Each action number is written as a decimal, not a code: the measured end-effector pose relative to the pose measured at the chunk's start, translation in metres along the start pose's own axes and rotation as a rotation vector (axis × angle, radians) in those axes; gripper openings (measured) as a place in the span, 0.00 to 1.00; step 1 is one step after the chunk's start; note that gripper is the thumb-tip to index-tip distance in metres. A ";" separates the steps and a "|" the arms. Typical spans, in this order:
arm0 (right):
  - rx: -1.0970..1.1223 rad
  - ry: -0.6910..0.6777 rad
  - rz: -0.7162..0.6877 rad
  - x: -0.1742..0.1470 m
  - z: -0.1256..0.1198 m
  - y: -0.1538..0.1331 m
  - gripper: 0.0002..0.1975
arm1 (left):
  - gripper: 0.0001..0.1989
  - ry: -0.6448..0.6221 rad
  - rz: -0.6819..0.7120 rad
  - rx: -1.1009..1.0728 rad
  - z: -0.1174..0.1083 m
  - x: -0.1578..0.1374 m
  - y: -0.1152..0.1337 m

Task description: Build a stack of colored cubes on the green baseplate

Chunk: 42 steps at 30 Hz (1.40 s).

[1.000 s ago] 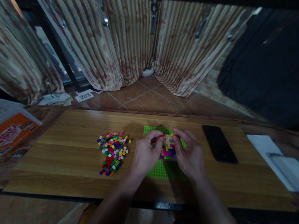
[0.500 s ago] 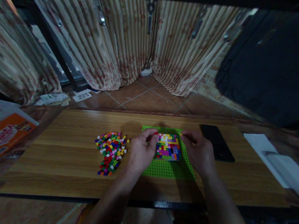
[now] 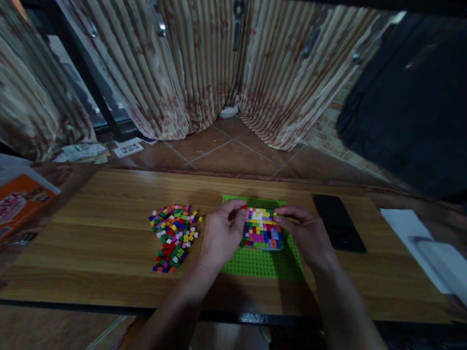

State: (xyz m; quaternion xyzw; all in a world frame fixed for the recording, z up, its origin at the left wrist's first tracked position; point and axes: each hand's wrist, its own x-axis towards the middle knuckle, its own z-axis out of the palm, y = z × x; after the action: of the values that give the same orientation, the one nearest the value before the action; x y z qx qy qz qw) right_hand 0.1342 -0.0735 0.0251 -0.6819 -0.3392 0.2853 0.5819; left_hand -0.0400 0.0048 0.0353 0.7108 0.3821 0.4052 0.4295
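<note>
- A multicoloured brick block [image 3: 262, 231] is set on the green baseplate [image 3: 251, 265].
- Over the baseplate's left side, a red brick [image 3: 244, 207] is pinched between the left hand's [image 3: 221, 232] thumb and forefinger.
- Over its right side, a small yellow brick [image 3: 275, 213] is gripped by the right hand's [image 3: 312, 236] fingertips.
- Left of it, loose bricks [image 3: 170, 249] are scattered.

Left hand [image 3: 222, 237]: bare, slim fingers, rounded back
Right hand [image 3: 310, 236]: bare, slim fingers, similar build
Left forearm [image 3: 176, 307]: bare, smooth in outline, broadening from a narrower wrist, dim past the table's [image 3: 93, 233] near edge
Right forearm [image 3: 347, 311]: bare, the same taper, also shadowed past that edge
</note>
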 end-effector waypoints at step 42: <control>0.137 0.156 -0.052 -0.002 0.011 -0.015 0.14 | 0.09 -0.032 0.056 0.020 0.003 -0.005 0.005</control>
State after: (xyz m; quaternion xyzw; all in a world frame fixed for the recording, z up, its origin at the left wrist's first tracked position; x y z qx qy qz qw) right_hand 0.1229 -0.0671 0.0379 -0.6518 -0.2902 0.2388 0.6588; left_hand -0.0378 -0.0020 0.0381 0.7318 0.3592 0.4018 0.4170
